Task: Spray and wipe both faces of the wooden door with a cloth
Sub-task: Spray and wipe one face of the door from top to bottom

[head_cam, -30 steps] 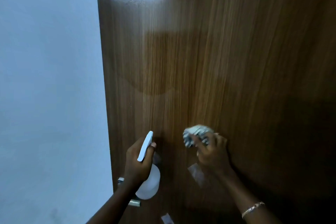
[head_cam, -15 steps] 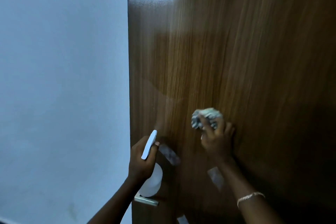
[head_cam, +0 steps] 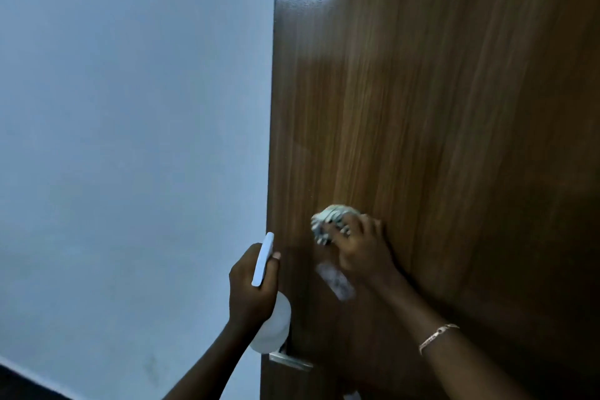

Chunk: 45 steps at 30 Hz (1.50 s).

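Observation:
The glossy brown wooden door [head_cam: 438, 107] fills the right of the head view, its left edge running down the middle. My right hand [head_cam: 363, 250] presses a crumpled pale cloth [head_cam: 328, 221] against the door face, fingers curled over it, just right of the door's edge. My left hand [head_cam: 250, 292] grips a white spray bottle [head_cam: 271, 328] by its neck, the white trigger head [head_cam: 263, 258] pointing up beside the door edge. The bottle's body hangs below my fist.
A plain pale blue-white wall [head_cam: 130, 140] takes up the left half. A metal door handle [head_cam: 290, 360] juts out low on the door edge, just under the bottle. A dark strip of floor shows at the bottom left corner.
The view has swung left, so the door edge now sits further right. My right hand with the cloth rose a little on the door, then slid left toward the edge. The bottle hand keeps its grip.

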Motion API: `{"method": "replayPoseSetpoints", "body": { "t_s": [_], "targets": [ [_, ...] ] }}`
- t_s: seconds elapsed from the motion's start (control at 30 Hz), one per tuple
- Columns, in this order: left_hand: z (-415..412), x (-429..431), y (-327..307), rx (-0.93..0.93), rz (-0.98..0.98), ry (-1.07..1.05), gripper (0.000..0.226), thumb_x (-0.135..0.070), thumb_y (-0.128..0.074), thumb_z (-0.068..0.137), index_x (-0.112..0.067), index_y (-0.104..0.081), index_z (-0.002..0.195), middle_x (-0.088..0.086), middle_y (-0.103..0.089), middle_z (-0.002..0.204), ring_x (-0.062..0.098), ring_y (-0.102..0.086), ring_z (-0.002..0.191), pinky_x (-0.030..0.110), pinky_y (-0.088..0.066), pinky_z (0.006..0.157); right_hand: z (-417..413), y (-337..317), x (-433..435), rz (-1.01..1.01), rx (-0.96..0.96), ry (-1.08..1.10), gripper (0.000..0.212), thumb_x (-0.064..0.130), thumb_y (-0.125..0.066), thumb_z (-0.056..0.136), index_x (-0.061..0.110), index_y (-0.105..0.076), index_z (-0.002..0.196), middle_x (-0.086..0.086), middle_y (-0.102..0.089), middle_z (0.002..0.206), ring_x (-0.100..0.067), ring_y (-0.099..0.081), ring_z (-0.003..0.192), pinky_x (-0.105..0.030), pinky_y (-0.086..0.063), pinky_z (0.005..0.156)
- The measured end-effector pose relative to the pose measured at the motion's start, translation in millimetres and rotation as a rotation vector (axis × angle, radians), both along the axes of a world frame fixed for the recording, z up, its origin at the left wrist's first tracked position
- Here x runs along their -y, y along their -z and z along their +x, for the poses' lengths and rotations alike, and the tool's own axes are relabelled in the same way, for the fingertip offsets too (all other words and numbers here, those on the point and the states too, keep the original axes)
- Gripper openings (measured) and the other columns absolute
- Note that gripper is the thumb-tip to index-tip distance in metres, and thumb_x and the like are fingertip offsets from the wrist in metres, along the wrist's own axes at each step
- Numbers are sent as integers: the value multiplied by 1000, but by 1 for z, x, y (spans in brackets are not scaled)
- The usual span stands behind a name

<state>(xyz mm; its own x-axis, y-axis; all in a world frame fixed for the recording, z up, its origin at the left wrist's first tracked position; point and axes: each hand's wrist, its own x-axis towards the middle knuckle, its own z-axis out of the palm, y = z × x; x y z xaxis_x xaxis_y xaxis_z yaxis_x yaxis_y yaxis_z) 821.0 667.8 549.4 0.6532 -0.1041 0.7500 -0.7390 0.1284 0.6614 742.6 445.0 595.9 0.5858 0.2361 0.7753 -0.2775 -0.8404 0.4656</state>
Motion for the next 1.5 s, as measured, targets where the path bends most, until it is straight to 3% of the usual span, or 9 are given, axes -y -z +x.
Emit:
{"method": "replayPoseSetpoints", "body": {
  "t_s": [0.13,0.23,0.4,0.63,0.83,0.9,1.17,1.37,1.5],
  "targets": [
    [18,-17,5,-34,27,-3,17,-22,-55,97,-17,-65,85,-6,-63,72,21,-64,65,41,-57,52,43,-93,-33,287,474,128,54,24,-60,84,32,-58,137,-17,-51,116,-33,-46,92,-45,-36,77],
    [30,-23,5,-26,53,-28,16,-21,-55,98,-19,-66,86,-6,-64,73,22,-65,64,49,-56,52,97,-128,-81,257,386,57,47,23,-59,87,29,-60,134,-15,-56,115,-34,-49,94,-45,-36,77],
    [39,-35,1,-6,75,1,16,-20,-55,98,-22,-64,85,-7,-62,75,20,-63,66,49,-56,53,88,-21,-73,-10,-33,-58,59,22,-73,72,28,-63,130,-10,-51,128,-33,-47,105,-42,-40,81],
    [52,-38,5,-30,85,34,20,-28,-55,98,-16,-66,87,-4,-63,74,21,-64,65,50,-56,51,96,-88,-80,343,415,119,51,19,-59,85,35,-60,134,-14,-59,116,-34,-49,92,-44,-35,77],
    [58,-42,14,-4,107,76,17,-22,-54,98,-19,-65,86,-4,-63,77,22,-62,67,51,-55,54,83,65,-71,-51,-257,-8,60,19,-64,82,27,-53,140,-12,-51,125,-35,-55,102,-45,-41,84],
    [58,-46,19,-12,110,83,16,-20,-55,98,-19,-66,87,-5,-64,78,22,-64,68,50,-56,54,43,110,-42,-98,-341,-6,52,25,-61,82,29,-55,134,-9,-56,126,-34,-57,108,-46,-38,89],
    [58,-39,28,-33,143,111,15,-22,-55,98,-19,-66,88,-7,-64,76,21,-64,68,48,-58,54,72,49,-64,302,133,100,53,22,-57,85,33,-60,137,-14,-48,119,-36,-49,95,-45,-40,77],
    [59,-33,29,-10,127,132,17,-20,-54,99,-18,-67,89,-5,-66,79,21,-66,70,47,-58,57,63,140,-84,35,-662,12,60,37,-68,78,34,-51,136,-3,-52,134,-25,-57,113,-37,-50,84],
    [60,-37,36,-26,140,130,16,-20,-55,99,-19,-66,89,-7,-65,79,21,-66,70,50,-58,54,13,162,-45,79,-738,85,41,33,-55,81,34,-62,122,1,-61,124,-23,-62,106,-39,-37,86]
  ]
}}
